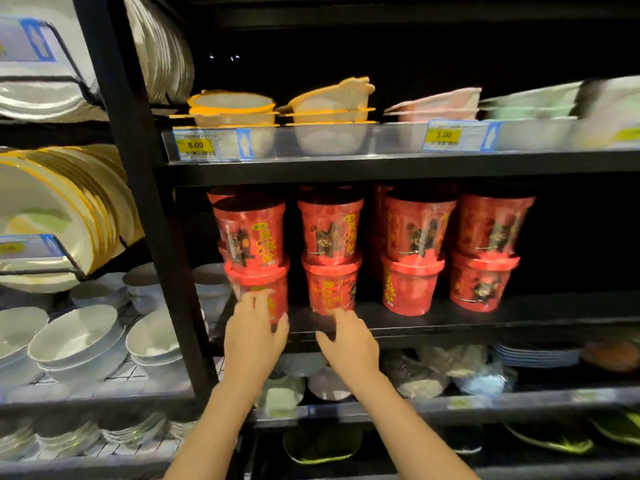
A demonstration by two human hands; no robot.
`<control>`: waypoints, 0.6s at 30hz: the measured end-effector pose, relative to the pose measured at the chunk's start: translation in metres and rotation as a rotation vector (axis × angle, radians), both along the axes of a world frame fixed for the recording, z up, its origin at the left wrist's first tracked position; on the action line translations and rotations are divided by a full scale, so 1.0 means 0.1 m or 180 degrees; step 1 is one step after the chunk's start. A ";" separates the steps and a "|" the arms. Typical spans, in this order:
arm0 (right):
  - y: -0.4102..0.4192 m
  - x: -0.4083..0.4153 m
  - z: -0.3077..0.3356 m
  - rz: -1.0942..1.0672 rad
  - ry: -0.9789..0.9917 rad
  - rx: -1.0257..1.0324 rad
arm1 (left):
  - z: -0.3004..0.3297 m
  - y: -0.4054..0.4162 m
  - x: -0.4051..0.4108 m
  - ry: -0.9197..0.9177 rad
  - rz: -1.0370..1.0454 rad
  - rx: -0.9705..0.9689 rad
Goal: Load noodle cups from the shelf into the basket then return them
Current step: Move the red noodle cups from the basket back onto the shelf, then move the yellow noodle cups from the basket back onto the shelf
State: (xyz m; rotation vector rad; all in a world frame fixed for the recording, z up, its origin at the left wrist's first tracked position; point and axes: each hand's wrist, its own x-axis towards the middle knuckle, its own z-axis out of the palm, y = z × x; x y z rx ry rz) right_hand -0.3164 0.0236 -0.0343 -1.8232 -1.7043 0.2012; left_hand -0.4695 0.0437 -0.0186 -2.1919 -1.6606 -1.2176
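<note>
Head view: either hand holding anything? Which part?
Left hand wraps the lower side of the bottom-left noodle cup. Right hand only touches the base of the next cup; no clear grip.

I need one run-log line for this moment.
left hand: grips bottom-left noodle cup | right hand: touches neighbouring cup | basket: unseen

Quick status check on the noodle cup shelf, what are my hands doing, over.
Left hand gripping bottom-left red plastic noodle cup. Right hand open at the next bottom cup. Both bottom cups carry stacked cups. No basket in view.
</note>
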 end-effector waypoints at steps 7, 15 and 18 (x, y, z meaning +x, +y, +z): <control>-1.31 0.80 -0.60 -0.0739 -0.0054 -0.0311 | -0.83 -0.92 0.57 0.0934 -0.0995 -0.0858; -2.95 1.72 -1.14 -0.1854 0.0399 -0.0931 | -1.44 -1.93 1.56 0.1183 -0.1924 -0.1739; -3.48 2.15 -1.23 -0.2295 0.0566 -0.1104 | -1.54 -2.14 2.12 0.1232 -0.2469 -0.1658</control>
